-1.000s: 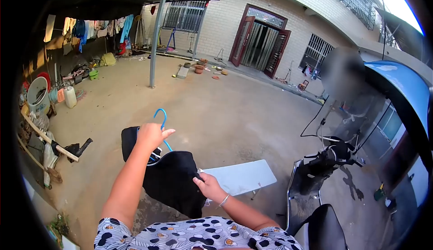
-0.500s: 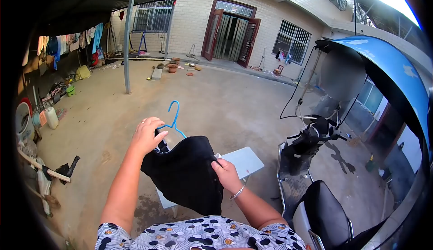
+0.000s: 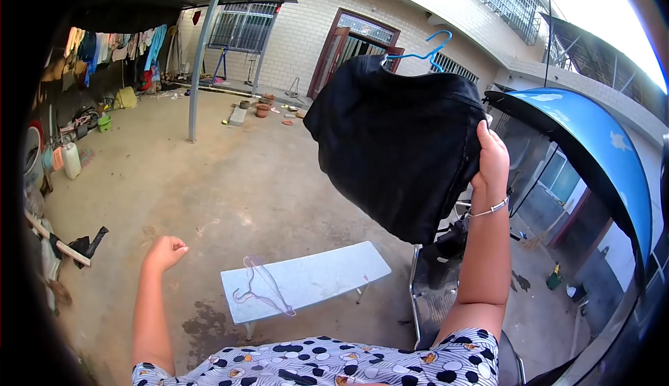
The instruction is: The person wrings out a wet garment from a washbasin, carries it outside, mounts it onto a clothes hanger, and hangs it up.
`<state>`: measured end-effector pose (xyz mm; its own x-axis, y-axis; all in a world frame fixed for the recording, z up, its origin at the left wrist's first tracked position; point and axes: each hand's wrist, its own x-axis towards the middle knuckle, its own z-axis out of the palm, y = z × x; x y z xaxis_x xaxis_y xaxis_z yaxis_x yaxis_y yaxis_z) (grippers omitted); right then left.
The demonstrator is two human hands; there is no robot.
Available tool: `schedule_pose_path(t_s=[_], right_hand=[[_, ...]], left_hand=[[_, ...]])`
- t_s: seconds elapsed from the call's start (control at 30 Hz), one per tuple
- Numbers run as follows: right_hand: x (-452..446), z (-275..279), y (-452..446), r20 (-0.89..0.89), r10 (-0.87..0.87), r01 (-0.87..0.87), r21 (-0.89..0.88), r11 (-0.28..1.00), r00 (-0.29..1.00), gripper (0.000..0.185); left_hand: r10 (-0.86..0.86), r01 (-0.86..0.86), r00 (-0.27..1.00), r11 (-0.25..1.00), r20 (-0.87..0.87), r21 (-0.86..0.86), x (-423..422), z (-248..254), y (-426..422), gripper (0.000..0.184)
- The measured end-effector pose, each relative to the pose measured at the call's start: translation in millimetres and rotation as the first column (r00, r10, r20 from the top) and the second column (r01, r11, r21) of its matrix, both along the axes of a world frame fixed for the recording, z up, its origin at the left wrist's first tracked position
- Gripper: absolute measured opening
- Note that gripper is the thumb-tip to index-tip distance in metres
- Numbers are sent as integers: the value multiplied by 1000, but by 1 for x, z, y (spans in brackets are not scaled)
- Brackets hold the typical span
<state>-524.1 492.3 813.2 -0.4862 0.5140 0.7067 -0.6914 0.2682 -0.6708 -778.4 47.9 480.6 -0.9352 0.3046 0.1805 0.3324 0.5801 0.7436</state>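
My right hand (image 3: 492, 156) is raised and grips the side edge of a black skirt-like garment (image 3: 401, 145), holding it up in front of me. A blue clothes hanger (image 3: 437, 46) sits in the garment's waistband, its hook standing above the top edge. My left hand (image 3: 167, 252) is away to the lower left, fingers curled, with nothing visible in it. On the light-blue bench (image 3: 327, 274) below lies a thin pale purple hanger (image 3: 268, 290).
A scooter (image 3: 439, 274) with a blue canopy (image 3: 585, 118) stands at my right, partly behind the garment. A metal post (image 3: 202, 65) rises at the left. Clothes hang along the left wall (image 3: 118, 48). Flower pots (image 3: 262, 110) stand near the house.
My right hand has lifted the garment up and to the right, with the hanger in it. My left hand has let go and dropped to the left. The bench top is now uncovered.
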Motion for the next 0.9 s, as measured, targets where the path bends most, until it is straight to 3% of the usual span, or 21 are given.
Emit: schedule_pose_path(t_s=[0.2, 0.27, 0.33, 0.4, 0.47, 0.53, 0.57, 0.6, 0.67, 0.9], right_hand=[[4, 142, 52, -241, -179, 198, 57, 979, 954, 23], [5, 186, 70, -322, -363, 404, 69, 912, 874, 21], [6, 212, 58, -407, -397, 450, 41, 892, 823, 21], [8, 246, 63, -383, -584, 646, 43, 762, 716, 27], [12, 251, 35, -347, -683, 724, -16, 690, 643, 34], [16, 288, 68, -377, -707, 762, -5, 648, 599, 35], [16, 304, 80, -403, -726, 793, 0, 610, 558, 37], [19, 299, 67, -411, -721, 792, 5, 610, 558, 37], [28, 289, 46, -251, -827, 861, 58, 505, 502, 48], [20, 301, 90, -410, -718, 782, -20, 623, 562, 53]], left_hand=[[86, -76, 988, 994, 125, -78, -20, -60, -17, 23], [89, -81, 985, 995, 146, -63, -23, -67, -8, 23], [91, -85, 981, 995, 173, -44, -24, -74, 6, 23], [98, -90, 980, 995, 172, -49, -27, -81, 23, 23], [89, -83, 983, 996, 163, -43, -33, -97, 37, 18], [81, -77, 986, 996, 147, -36, -34, -99, 57, 15], [93, -89, 971, 996, 218, -27, -29, -93, 67, 15], [104, -102, 952, 995, 288, -21, -27, -90, 76, 15], [96, -97, 952, 995, 291, -11, -35, -104, 90, 15], [134, -140, 919, 990, 371, -9, -40, -133, 135, 18]])
